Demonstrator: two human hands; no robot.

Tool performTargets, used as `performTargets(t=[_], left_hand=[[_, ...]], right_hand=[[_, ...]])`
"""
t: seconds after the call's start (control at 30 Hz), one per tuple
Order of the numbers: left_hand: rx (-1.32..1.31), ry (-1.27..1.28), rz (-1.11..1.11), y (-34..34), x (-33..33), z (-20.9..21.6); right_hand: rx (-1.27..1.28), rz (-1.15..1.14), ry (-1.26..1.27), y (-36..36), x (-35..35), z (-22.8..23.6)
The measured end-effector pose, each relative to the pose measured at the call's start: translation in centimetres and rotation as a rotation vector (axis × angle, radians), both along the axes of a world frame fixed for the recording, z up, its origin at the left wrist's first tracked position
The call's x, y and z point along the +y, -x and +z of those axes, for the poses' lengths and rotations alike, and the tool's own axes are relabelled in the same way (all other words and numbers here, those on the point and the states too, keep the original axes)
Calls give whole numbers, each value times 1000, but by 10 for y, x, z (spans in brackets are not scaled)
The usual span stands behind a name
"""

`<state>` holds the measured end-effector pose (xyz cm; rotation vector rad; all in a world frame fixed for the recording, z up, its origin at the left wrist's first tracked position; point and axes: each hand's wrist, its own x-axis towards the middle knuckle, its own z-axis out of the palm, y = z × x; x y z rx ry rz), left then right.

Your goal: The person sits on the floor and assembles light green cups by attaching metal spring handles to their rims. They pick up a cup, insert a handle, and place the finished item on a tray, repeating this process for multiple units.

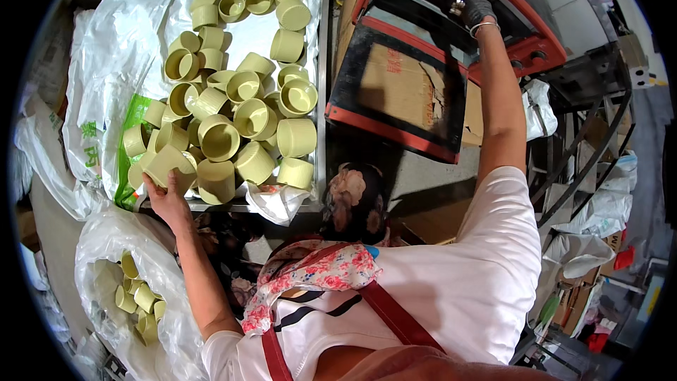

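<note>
My bare left hand (168,201) grips a pale yellow-green ribbed cup (168,166) at the near left corner of the tray (324,99). Many matching cups (255,118) lie heaped there, some on their sides, some mouth up. My right hand (478,11), in a dark grey glove, reaches far to the right into a red oven (539,17) with its door (395,88) folded down. The gloved fingers are bent around something small and shiny (458,5), too dim to name.
White plastic sheeting (120,35) covers the tray's left part. More cups (144,300) sit in a clear plastic bag (95,254) at the lower left. Cardboard (395,85) covers the open door's inner face, between my arms. A dark metal rack (585,148) stands right of my right arm.
</note>
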<state>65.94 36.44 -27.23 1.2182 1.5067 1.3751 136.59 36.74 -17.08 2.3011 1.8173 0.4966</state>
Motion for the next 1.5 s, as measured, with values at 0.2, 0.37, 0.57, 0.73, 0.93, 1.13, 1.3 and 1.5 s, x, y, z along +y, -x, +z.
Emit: performTargets(t=[0.2,0.37,0.57,0.73,0.93,1.13,1.3,1.5], left_hand=[[-11,-2,-9,0,5,-2],[-33,12,-56,3,2,-2],[-49,18,-79,2,5,-5],[-75,-2,-95,1,5,-4],[84,11,-162,0,8,-10],[294,163,-158,13,4,-9],[89,-2,-303,3,13,-19],[-78,9,-284,11,-2,-5]], right_hand=[[207,-129,-388,18,-20,-5],[193,-459,-283,5,-36,19],[199,-633,-298,4,-56,17],[181,-439,-211,55,-18,26],[-251,-116,-339,-66,30,-52],[87,-238,-120,10,24,1],[98,-463,-46,47,-8,25],[-142,-76,-128,100,-17,37]])
